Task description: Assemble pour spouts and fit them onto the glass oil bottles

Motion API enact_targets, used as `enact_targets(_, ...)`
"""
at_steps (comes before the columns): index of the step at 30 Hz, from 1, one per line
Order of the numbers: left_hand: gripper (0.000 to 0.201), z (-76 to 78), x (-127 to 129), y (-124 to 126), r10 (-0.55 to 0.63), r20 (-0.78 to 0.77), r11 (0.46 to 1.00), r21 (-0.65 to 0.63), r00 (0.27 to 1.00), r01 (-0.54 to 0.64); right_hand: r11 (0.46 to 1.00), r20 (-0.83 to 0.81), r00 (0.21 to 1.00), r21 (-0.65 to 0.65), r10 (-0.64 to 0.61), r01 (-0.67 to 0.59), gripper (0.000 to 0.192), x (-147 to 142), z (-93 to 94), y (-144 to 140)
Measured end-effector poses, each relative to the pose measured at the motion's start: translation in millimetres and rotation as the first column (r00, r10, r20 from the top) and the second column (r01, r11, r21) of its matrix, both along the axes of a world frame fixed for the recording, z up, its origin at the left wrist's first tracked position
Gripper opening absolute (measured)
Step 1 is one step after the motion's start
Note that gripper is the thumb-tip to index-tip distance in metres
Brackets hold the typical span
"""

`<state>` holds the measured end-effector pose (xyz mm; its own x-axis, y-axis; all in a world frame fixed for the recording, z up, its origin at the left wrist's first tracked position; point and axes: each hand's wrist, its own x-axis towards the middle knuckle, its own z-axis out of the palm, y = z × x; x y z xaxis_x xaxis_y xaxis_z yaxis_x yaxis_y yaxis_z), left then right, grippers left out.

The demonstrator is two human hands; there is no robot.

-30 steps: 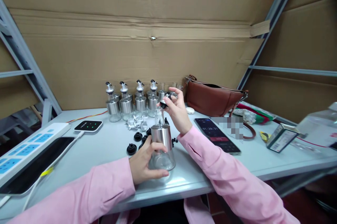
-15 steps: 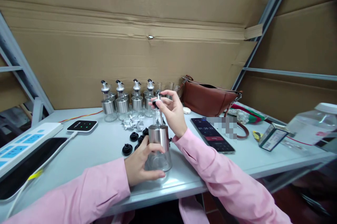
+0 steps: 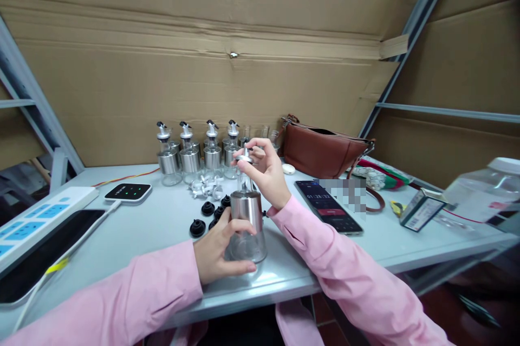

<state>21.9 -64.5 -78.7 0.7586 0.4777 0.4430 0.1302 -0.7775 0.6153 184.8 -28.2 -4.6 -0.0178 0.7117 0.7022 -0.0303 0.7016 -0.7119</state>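
Note:
A glass bottle with a steel sleeve (image 3: 248, 213) stands upright near the table's front edge. My left hand (image 3: 221, 248) is wrapped around its lower left side, thumb in front of the glass base. At the bottle's mouth, my right hand (image 3: 266, 170) pinches a silver pour spout (image 3: 244, 158) between thumb and fingers; whether the spout is fully seated is hidden by the fingers. Several black ribbed stoppers (image 3: 197, 228) lie just left of the bottle, some partly behind my left hand. Behind them is a small heap of white and clear plastic parts (image 3: 206, 188).
Spouted bottles (image 3: 168, 161) line up at the back, with bottles without spouts beside them. A brown handbag (image 3: 325, 152), a phone (image 3: 328, 209) and a small box (image 3: 422, 209) are on the right. A power strip (image 3: 40, 221) and a black-topped device (image 3: 128, 193) are on the left.
My right hand's fingers have shifted slightly on the spout, and its silver collar now shows where a dark part was visible. My left hand keeps its hold on the bottle. The view has tilted slightly.

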Motion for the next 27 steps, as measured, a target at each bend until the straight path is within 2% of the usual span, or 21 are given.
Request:
enact_targets(7, 0.042, -1.9, 0.2, 1.0, -0.014, -0.006, 1.000, 0.010, 1.000, 0.014, 0.997, 0.160, 0.986, 0.075, -0.038, 0.026, 0.039, 1.0, 1.0, -5.7)
enact_targets(13, 0.043, -5.7, 0.1, 1.8, -0.009, -0.003, 1.000, 0.017, 1.000, 0.009, 0.997, 0.132, 0.989, 0.030, 0.063, -0.067, 0.041, 0.5, 3.6, -8.2)
enact_targets(21, 0.043, -3.8, 0.2, 1.1, 0.007, -0.025, 1.000, 0.011, 1.000, -0.007, 0.998, 0.248, 0.969, 0.065, -0.014, -0.002, 0.047, 4.0, 1.8, -6.3)
enact_targets(27, 0.044, -3.4, 0.1, 0.1, 0.020, -0.050, 0.999, -0.024, 0.999, -0.021, 0.993, 0.303, 0.950, 0.112, -0.077, 0.044, 0.038, 5.8, 4.2, -7.0)
